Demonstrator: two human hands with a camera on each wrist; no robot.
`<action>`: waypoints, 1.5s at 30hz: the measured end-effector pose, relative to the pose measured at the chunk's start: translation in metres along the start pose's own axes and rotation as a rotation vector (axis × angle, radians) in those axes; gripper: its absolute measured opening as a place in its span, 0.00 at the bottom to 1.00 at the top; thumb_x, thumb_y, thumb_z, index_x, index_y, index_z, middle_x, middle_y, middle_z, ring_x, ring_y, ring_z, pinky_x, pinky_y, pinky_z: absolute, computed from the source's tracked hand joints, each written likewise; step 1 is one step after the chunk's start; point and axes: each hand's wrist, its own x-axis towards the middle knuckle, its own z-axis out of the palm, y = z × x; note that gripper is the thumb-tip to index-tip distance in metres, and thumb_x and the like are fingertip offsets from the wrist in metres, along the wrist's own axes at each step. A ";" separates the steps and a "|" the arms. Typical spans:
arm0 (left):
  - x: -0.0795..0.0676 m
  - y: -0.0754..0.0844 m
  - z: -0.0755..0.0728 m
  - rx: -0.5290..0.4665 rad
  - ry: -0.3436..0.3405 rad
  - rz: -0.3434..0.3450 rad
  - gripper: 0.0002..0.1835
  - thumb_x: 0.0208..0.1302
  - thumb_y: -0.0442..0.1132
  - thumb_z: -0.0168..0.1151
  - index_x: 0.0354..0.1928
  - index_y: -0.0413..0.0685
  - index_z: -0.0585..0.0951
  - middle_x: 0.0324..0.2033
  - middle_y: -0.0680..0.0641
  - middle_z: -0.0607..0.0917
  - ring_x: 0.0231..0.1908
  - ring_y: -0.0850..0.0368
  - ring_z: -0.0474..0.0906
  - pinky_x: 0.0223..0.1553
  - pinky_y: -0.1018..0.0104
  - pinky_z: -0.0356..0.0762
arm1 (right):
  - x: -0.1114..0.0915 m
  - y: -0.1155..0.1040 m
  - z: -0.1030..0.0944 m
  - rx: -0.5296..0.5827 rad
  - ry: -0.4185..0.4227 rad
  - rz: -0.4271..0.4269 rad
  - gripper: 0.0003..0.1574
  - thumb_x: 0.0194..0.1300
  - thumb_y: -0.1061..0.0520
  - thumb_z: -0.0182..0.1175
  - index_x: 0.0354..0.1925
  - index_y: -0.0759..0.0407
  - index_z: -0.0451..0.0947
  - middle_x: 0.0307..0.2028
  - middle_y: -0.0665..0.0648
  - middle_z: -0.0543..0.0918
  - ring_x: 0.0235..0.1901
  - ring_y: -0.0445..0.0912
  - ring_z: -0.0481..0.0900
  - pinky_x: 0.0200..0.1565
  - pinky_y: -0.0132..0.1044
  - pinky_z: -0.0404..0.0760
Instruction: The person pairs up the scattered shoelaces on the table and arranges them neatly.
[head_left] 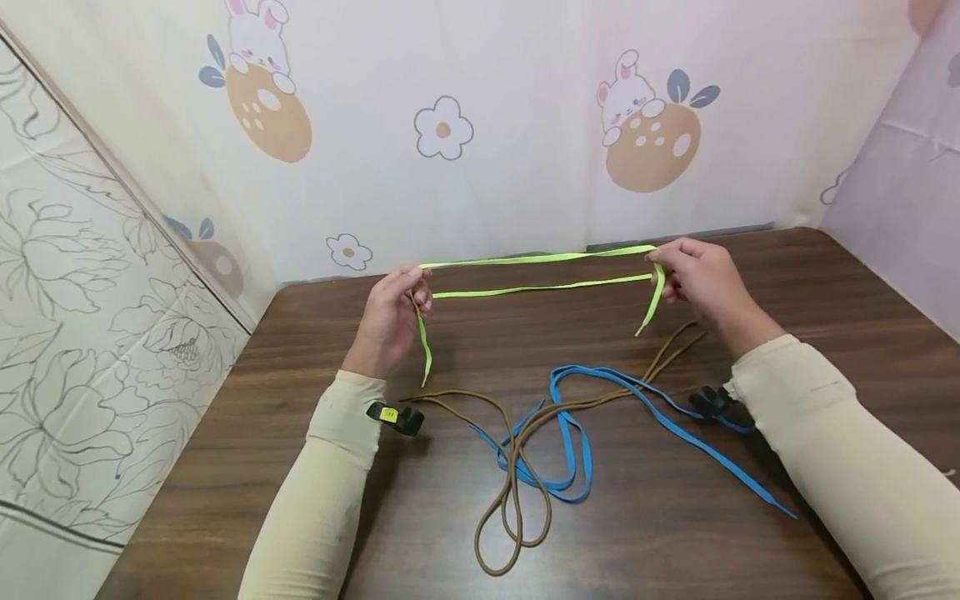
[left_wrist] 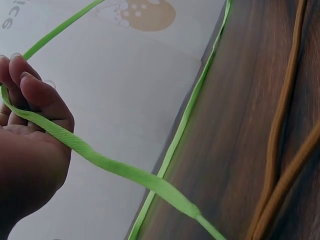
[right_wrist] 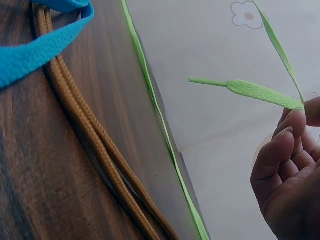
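A flat neon-green shoelace (head_left: 525,260) is stretched in two strands between my raised hands, above the back of the table. My left hand (head_left: 392,312) pinches it at the left, and one tipped end hangs below those fingers. My right hand (head_left: 701,279) pinches it between thumb and fingers at the right; the other tipped end (right_wrist: 207,82) sticks out past the fingertips. In the left wrist view, the lace (left_wrist: 115,165) runs across the palm side of the curled fingers. The upper strand is pulled nearly straight, with the lower strand running roughly parallel beneath it.
On the brown wooden table (head_left: 300,467) lie a round brown shoelace (head_left: 487,500) in loops and a flat blue shoelace (head_left: 697,442), crossing each other between my forearms. A patterned cloth wall (head_left: 510,183) stands behind the table's back edge.
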 end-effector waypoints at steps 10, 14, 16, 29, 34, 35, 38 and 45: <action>0.001 -0.002 -0.016 0.055 0.087 -0.038 0.12 0.76 0.36 0.52 0.35 0.45 0.82 0.20 0.51 0.73 0.24 0.59 0.69 0.28 0.70 0.69 | 0.000 0.004 -0.001 0.006 0.002 0.004 0.14 0.74 0.50 0.58 0.41 0.59 0.79 0.24 0.51 0.82 0.18 0.38 0.73 0.23 0.30 0.78; 0.003 -0.004 -0.022 0.120 0.142 -0.075 0.12 0.76 0.36 0.52 0.33 0.47 0.82 0.20 0.52 0.71 0.23 0.59 0.68 0.28 0.68 0.66 | 0.000 0.004 -0.004 -0.009 0.006 0.011 0.14 0.74 0.49 0.58 0.44 0.60 0.78 0.24 0.49 0.81 0.19 0.37 0.73 0.23 0.29 0.78; 0.004 -0.005 -0.025 0.133 0.157 -0.090 0.12 0.76 0.37 0.52 0.34 0.45 0.81 0.20 0.52 0.71 0.22 0.58 0.68 0.28 0.67 0.65 | 0.001 0.004 -0.005 -0.017 0.007 0.015 0.14 0.74 0.49 0.58 0.43 0.59 0.78 0.23 0.48 0.81 0.19 0.37 0.74 0.24 0.29 0.78; 0.005 -0.005 -0.044 0.141 0.257 -0.117 0.10 0.75 0.39 0.57 0.34 0.44 0.81 0.21 0.52 0.74 0.23 0.59 0.72 0.32 0.67 0.69 | 0.002 0.006 -0.014 -0.062 0.022 0.041 0.11 0.71 0.45 0.62 0.39 0.51 0.82 0.23 0.46 0.80 0.20 0.37 0.73 0.25 0.31 0.78; 0.005 -0.007 -0.050 0.152 0.312 -0.144 0.11 0.74 0.40 0.58 0.40 0.37 0.78 0.20 0.52 0.74 0.22 0.60 0.73 0.30 0.68 0.69 | 0.003 0.008 -0.020 -0.103 0.017 0.065 0.12 0.71 0.44 0.62 0.38 0.48 0.84 0.25 0.45 0.81 0.22 0.38 0.75 0.25 0.31 0.79; 0.004 -0.008 -0.051 0.153 0.319 -0.148 0.12 0.75 0.40 0.58 0.42 0.35 0.77 0.20 0.52 0.74 0.22 0.60 0.73 0.30 0.68 0.69 | 0.003 0.009 -0.021 -0.123 0.020 0.073 0.13 0.71 0.43 0.62 0.39 0.49 0.84 0.25 0.45 0.81 0.22 0.39 0.76 0.23 0.31 0.77; 0.004 -0.009 -0.054 0.154 0.329 -0.154 0.14 0.75 0.41 0.57 0.45 0.33 0.76 0.21 0.51 0.74 0.22 0.59 0.72 0.30 0.68 0.69 | 0.004 0.011 -0.025 -0.169 0.024 0.091 0.18 0.71 0.41 0.60 0.45 0.52 0.83 0.26 0.44 0.82 0.23 0.39 0.77 0.19 0.34 0.75; 0.005 -0.009 -0.056 0.147 0.320 -0.167 0.15 0.75 0.40 0.58 0.48 0.30 0.76 0.22 0.51 0.74 0.23 0.60 0.72 0.30 0.69 0.70 | 0.004 0.012 -0.029 -0.202 0.044 0.103 0.25 0.70 0.37 0.60 0.50 0.54 0.80 0.27 0.43 0.84 0.23 0.38 0.78 0.15 0.36 0.69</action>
